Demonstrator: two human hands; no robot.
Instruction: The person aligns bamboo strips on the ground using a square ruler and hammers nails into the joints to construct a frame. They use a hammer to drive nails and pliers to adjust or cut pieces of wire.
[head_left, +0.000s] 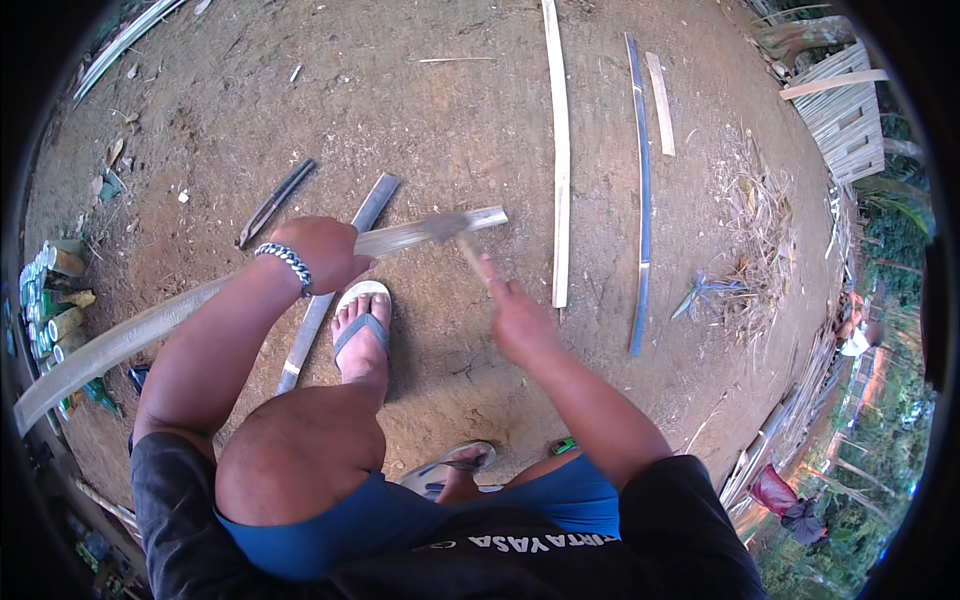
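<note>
A long, pale bamboo strip [120, 340] runs from the far left to the middle of the view. My left hand [316, 256], with a chain bracelet at the wrist, is closed around it toward its right end. In my right hand [522, 322] is the light handle of a hammer-like tool [447, 226]. Its grey head is smeared by motion and overlaps the strip near that end; whether they touch, I cannot tell. Under the held strip, a grey-blue strip [304, 345] lies on the ground beside my sandalled foot [362, 335].
A slim dark object [274, 205] lies beyond my left hand. To the right are a long pale strip [560, 170], a blue-grey strip [642, 200] and a shorter piece [660, 105]. Shavings [755, 250] are heaped farther right. Bottles [45, 300] stand at the left edge.
</note>
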